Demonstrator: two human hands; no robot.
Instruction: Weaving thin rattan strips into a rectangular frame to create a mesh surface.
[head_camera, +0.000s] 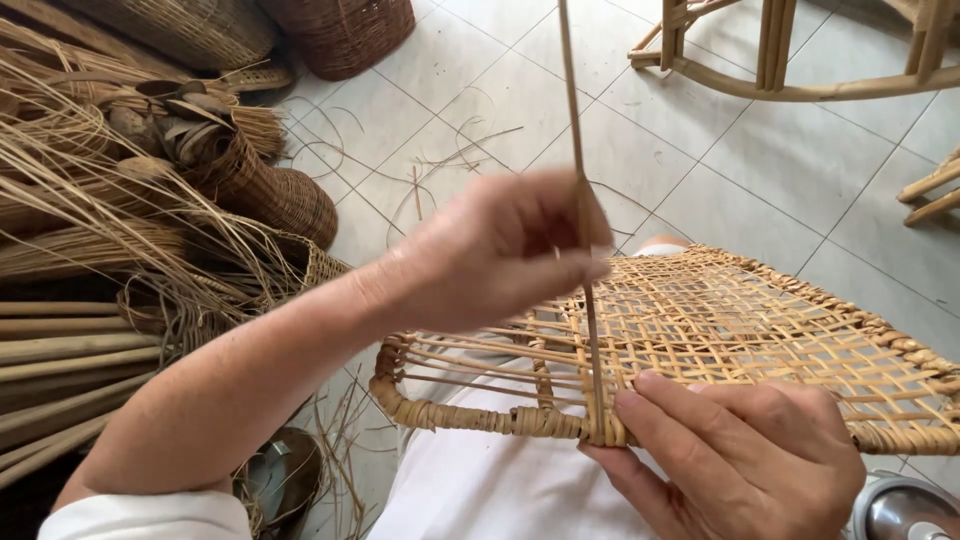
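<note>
Head view of a cane seat panel (760, 330) resting across the person's lap, its wrapped near rim (480, 418) running left to right just before the hands. A single cane strand (578, 130) stands almost upright through the middle of the scene: its long axis runs from the far top edge of the view straight down to the near rim, crossing the horizontal strands of the unfinished left part of the weave at close to a right angle.

Left hand (500, 255): raised above the panel, fingers closed in a narrow pinch on the strand about midway along its visible length. It is the higher and farther of the two hands.

Right hand (740, 460): low and near, on the right. Its fingers (665, 420) lie pressed on the near rim just beside the point where the strand's lower end meets the weave; it touches the rim rather than gripping the strand, fingers extended and close together.

The strand's lower end thus lies directly between the hands, nearer to the right one.

Surroundings: bundles of raw cane (70, 350) and loose fibre at the left, woven baskets (290, 200) beyond them, a rattan chair frame (790, 60) at the far right, all on a pale tiled floor (800, 170).
</note>
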